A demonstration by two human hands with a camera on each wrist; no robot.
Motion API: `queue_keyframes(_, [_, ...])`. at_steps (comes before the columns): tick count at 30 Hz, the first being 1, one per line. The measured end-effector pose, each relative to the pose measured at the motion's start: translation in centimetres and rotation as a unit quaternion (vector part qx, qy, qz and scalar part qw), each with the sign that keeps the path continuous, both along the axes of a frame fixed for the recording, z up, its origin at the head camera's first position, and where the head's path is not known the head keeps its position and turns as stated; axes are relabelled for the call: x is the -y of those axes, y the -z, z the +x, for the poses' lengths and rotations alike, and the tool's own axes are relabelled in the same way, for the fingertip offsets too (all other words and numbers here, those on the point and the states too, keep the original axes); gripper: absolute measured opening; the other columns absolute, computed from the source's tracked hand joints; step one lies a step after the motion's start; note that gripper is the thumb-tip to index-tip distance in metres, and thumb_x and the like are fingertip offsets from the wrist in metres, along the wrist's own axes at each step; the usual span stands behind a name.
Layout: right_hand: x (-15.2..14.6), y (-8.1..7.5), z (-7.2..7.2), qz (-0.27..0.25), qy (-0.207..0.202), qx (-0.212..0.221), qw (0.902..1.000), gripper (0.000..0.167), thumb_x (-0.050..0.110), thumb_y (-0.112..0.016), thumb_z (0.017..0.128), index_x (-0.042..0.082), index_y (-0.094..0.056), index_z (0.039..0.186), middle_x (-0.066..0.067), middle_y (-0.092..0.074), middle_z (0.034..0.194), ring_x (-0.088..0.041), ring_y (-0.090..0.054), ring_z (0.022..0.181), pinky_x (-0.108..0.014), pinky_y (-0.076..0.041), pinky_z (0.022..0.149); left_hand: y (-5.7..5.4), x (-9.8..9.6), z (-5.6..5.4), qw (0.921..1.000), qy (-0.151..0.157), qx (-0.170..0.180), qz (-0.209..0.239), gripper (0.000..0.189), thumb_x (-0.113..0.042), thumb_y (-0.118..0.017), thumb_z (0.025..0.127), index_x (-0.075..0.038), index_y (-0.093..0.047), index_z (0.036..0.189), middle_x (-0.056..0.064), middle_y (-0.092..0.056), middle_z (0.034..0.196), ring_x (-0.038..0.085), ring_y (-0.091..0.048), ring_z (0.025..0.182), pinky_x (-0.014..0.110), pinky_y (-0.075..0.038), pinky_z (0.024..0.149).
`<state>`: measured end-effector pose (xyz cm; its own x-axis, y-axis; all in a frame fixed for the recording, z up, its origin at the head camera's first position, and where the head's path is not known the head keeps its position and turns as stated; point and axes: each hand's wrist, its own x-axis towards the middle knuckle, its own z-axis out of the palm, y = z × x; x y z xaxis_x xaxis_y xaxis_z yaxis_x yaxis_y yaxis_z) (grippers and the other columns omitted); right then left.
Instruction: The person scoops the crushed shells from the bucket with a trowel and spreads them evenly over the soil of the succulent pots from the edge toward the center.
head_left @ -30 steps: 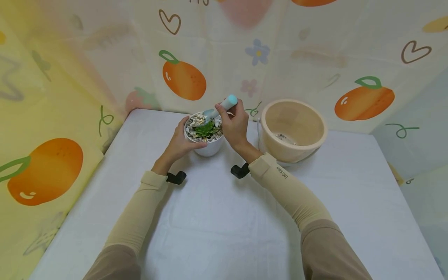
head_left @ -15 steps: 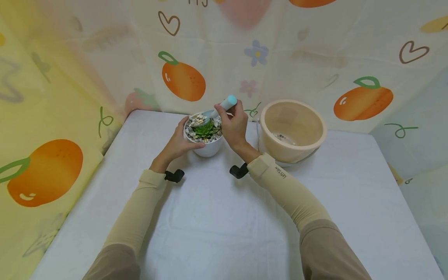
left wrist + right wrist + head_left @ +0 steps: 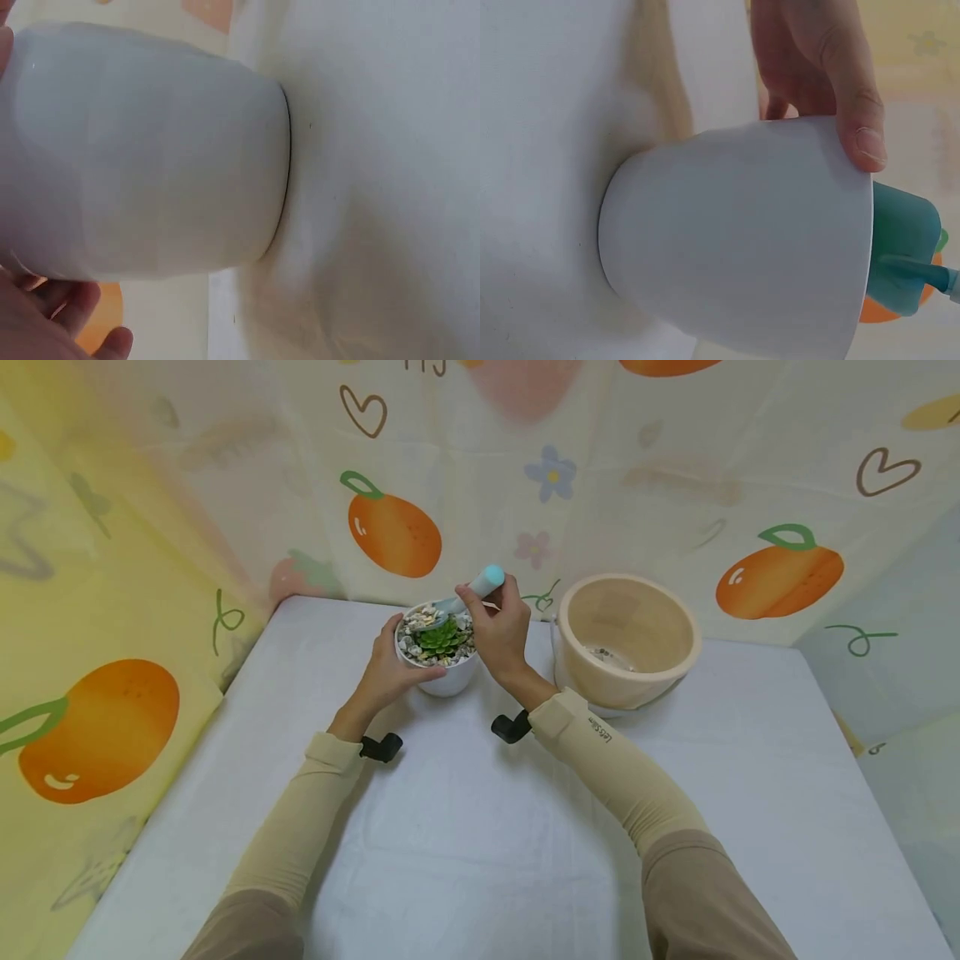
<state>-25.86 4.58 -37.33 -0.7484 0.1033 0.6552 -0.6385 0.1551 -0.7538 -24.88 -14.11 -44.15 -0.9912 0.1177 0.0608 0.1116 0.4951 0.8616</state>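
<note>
A white flowerpot point(image 3: 448, 681) stands upright on the table, holding a green succulent point(image 3: 441, 641) ringed by pale gravel point(image 3: 408, 647). My left hand point(image 3: 384, 672) grips the pot from its left side; in the right wrist view its thumb point(image 3: 861, 131) presses on the outside near the rim. My right hand point(image 3: 504, 635) pinches the pale handle of a small garden trowel point(image 3: 486, 583), which leans with its handle up to the right. The teal trowel blade point(image 3: 906, 236) is over the pot's mouth; its tip meets the gravel behind the succulent.
Right of the small pot stands a large beige planter point(image 3: 573, 664), with some small print or bits at its bottom. A white cloth covers the table point(image 3: 480, 843). A fruit-patterned curtain point(image 3: 637, 460) hangs right behind the table's far edge.
The trowel and my right hand have shifted very slightly left. My left hand keeps its hold on the pot, and the planter stays put.
</note>
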Motion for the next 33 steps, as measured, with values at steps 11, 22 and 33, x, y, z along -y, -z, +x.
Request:
queue_keyframes(11, [0.1,-2.0,1.1,0.003,0.001,-0.001,1.0,0.027,-0.001,-0.068,0.088,-0.015,-0.054,0.106,-0.029,-0.068,0.096,-0.037,-0.071,0.09,-0.039,-0.059,0.078,-0.7,1.0,-0.9,0.9991,0.029,0.029,0.002,0.119,-0.037,-0.086,0.071,-0.014,-0.007,0.157,0.017,-0.018,0.159,0.033,-0.02,0.146,0.057,-0.023,0.117])
queue_keyframes(22, [0.4,-3.0,2.3,0.013,-0.005,0.004,0.9999,0.023,-0.003,-0.066,0.089,-0.013,-0.054,0.105,-0.029,-0.068,0.096,-0.036,-0.071,0.091,-0.038,-0.059,0.078,-0.2,0.5,-0.9,0.9995,0.018,0.006,0.026,0.115,-0.038,-0.088,0.068,-0.014,-0.015,0.154,0.015,-0.028,0.153,0.031,-0.028,0.14,0.055,-0.026,0.116])
queue_keyframes(33, [0.0,-0.6,0.5,0.012,0.001,0.001,0.9999,0.03,0.009,-0.071,0.088,-0.01,-0.057,0.108,-0.023,-0.071,0.097,-0.03,-0.072,0.09,-0.033,-0.06,0.076,0.3,-0.5,-0.5,0.9994,-0.007,-0.024,0.024,0.109,-0.035,-0.089,0.068,-0.011,-0.022,0.151,0.014,-0.037,0.146,0.031,-0.034,0.135,0.054,-0.03,0.113])
